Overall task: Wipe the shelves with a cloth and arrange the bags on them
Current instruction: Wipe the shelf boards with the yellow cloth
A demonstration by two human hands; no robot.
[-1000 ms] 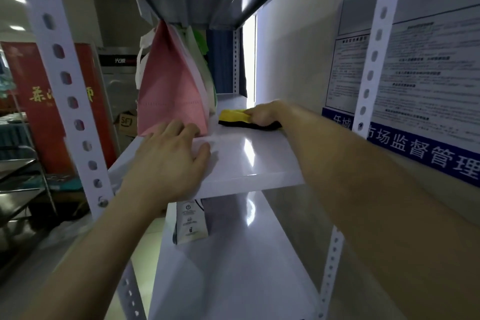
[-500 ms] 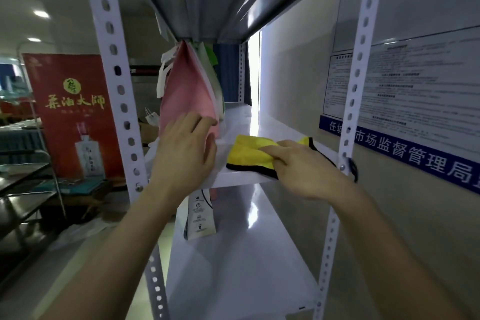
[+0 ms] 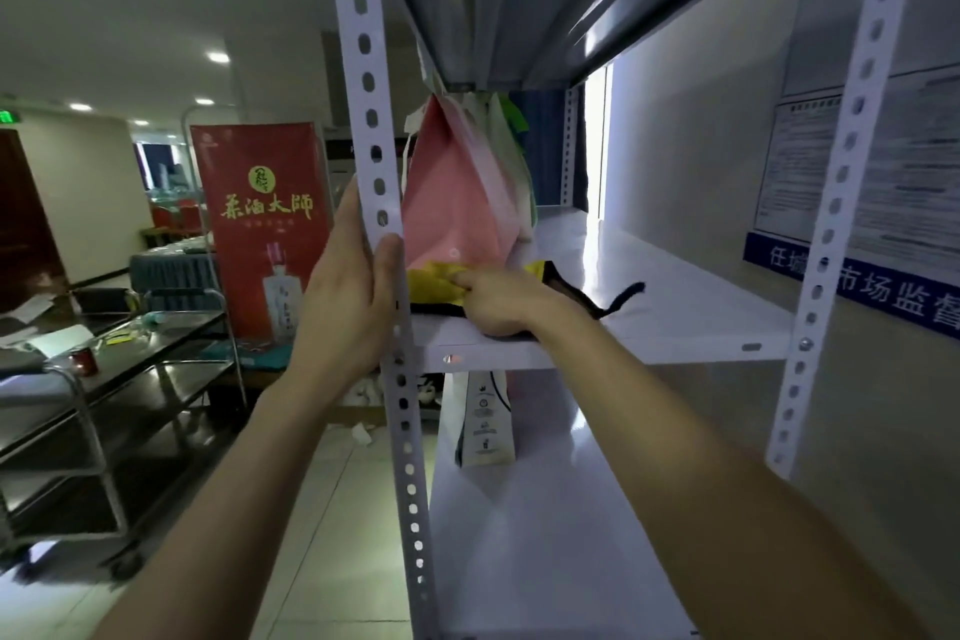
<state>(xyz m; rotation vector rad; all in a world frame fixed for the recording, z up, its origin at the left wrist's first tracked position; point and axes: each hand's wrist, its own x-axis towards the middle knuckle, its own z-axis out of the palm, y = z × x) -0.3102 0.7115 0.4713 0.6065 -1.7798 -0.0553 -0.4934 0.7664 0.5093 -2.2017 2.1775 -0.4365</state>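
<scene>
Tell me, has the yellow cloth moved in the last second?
Yes. The yellow cloth, in the right hand, has come forward from deep beside the pink bag to the front edge of the shelf, near the left post.

Yellow cloth (image 3: 436, 281), black-edged, bunched at front-left of white middle shelf (image 3: 675, 307), gripped under right hand (image 3: 504, 307). Pink bag (image 3: 452, 203) upright just behind it, pale bags (image 3: 511, 156) packed behind. Lower shelf (image 3: 545, 535): white printed bag (image 3: 485, 424) standing, left side.
</scene>
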